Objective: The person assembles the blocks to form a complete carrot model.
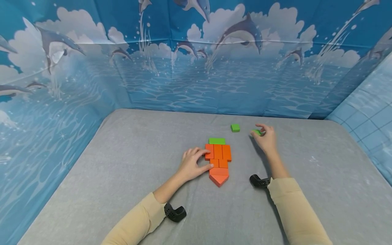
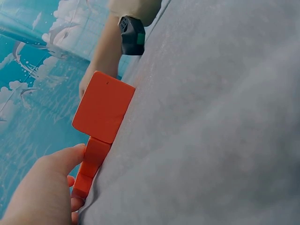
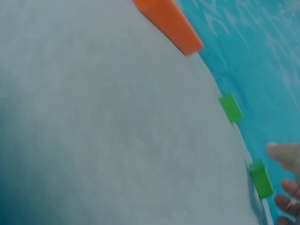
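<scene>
Orange wooden blocks [image 1: 218, 152] lie fitted together on the grey cloth in the head view, a pointed one at the near end and a green rectangular block [image 1: 217, 141] at the far end. My left hand [image 1: 191, 164] is at their left side, fingers and thumb spread and resting on the orange blocks. In the left wrist view its thumb [image 2: 70, 158] touches an orange block. To the right, my right hand [image 1: 267, 139] pinches a small green block [image 1: 256, 132] between thumb and fingers, close over the cloth. The same green block [image 3: 261, 179] shows beside the fingers in the right wrist view.
Another small green block [image 1: 235, 128] lies beyond the orange group, left of my right hand. The grey cloth-covered table [image 1: 147, 136] ends at a blue dolphin-print curtain [image 1: 196, 81] behind and at the sides. Black wrist devices [image 1: 175, 213] sit at both cuffs.
</scene>
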`<state>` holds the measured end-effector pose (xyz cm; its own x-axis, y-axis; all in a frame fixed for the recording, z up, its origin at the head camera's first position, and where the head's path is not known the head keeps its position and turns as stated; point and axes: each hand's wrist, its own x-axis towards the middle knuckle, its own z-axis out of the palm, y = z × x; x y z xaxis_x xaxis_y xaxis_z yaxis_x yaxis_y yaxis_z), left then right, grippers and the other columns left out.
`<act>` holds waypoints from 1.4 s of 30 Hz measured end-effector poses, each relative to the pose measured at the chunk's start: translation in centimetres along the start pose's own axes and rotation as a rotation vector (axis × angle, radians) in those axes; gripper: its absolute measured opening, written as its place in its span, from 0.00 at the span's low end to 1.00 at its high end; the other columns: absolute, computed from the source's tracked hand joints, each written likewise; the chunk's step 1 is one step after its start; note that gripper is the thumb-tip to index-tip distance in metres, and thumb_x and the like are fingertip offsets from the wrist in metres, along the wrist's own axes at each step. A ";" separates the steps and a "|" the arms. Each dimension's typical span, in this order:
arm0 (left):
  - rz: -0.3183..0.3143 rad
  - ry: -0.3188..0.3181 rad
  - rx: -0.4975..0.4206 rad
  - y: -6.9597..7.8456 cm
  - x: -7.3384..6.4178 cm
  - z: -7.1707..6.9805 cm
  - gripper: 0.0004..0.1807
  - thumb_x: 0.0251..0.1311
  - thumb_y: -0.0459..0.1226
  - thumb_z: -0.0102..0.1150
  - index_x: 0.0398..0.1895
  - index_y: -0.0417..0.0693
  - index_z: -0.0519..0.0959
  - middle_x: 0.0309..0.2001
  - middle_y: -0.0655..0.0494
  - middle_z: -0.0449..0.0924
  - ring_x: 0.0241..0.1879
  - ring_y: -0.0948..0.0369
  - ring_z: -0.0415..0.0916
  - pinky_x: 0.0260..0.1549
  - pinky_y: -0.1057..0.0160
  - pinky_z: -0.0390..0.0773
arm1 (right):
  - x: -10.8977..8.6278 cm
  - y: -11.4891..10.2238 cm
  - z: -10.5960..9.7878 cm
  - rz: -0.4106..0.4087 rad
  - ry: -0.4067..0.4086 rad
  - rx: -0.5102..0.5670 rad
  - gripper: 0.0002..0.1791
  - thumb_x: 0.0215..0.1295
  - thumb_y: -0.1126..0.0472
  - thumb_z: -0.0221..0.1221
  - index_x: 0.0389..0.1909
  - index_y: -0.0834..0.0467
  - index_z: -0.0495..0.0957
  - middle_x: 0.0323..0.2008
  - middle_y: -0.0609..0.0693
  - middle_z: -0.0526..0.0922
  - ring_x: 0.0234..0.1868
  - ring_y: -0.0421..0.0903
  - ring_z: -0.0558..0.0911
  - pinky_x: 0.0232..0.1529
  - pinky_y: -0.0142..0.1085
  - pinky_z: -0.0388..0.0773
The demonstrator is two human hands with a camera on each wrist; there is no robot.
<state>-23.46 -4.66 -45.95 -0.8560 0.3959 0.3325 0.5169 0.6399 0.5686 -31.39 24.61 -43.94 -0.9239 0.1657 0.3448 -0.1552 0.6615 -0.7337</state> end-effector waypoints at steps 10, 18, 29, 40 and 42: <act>-0.003 -0.004 0.003 0.1 0.0 -0.1 0.28 0.50 0.53 0.61 0.54 0.53 0.74 0.47 0.54 0.73 0.47 0.56 0.65 0.51 0.51 0.58 | -0.8 1.5 -0.7 0.087 -0.045 -0.135 0.27 0.56 0.58 0.63 0.53 0.69 0.70 0.41 0.66 0.69 0.41 0.59 0.69 0.42 0.51 0.65; -0.008 0.000 0.001 -0.1 0.0 0.0 0.28 0.50 0.53 0.61 0.54 0.53 0.74 0.47 0.54 0.73 0.47 0.56 0.65 0.52 0.51 0.57 | -1.0 1.2 -0.3 0.098 0.001 -0.194 0.26 0.56 0.56 0.62 0.51 0.69 0.72 0.39 0.65 0.72 0.40 0.58 0.70 0.42 0.51 0.64; -0.021 -0.014 0.004 -0.1 0.0 -0.1 0.28 0.50 0.54 0.61 0.54 0.54 0.74 0.48 0.54 0.73 0.47 0.56 0.65 0.53 0.50 0.57 | -1.1 1.5 -0.4 0.079 -0.022 -0.161 0.24 0.57 0.59 0.61 0.53 0.67 0.73 0.40 0.65 0.73 0.43 0.59 0.72 0.44 0.51 0.65; -0.012 -0.010 0.008 -0.1 0.0 0.0 0.28 0.50 0.54 0.61 0.54 0.54 0.74 0.47 0.55 0.73 0.46 0.57 0.65 0.51 0.51 0.58 | -1.1 0.9 -0.3 0.044 -0.072 -0.134 0.24 0.58 0.58 0.61 0.53 0.66 0.73 0.40 0.64 0.73 0.41 0.58 0.73 0.43 0.50 0.69; -0.015 -0.013 0.007 -0.1 0.0 0.0 0.28 0.50 0.54 0.61 0.54 0.54 0.74 0.47 0.55 0.73 0.46 0.57 0.65 0.52 0.51 0.58 | -1.0 0.4 -0.1 0.014 -0.102 -0.111 0.24 0.58 0.58 0.61 0.53 0.66 0.73 0.40 0.64 0.73 0.40 0.58 0.74 0.41 0.49 0.70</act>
<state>-23.48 -4.74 -46.00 -0.8636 0.3944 0.3140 0.5038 0.6506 0.5683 -30.49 24.79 -44.58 -0.9573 0.1043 0.2694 -0.1073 0.7374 -0.6669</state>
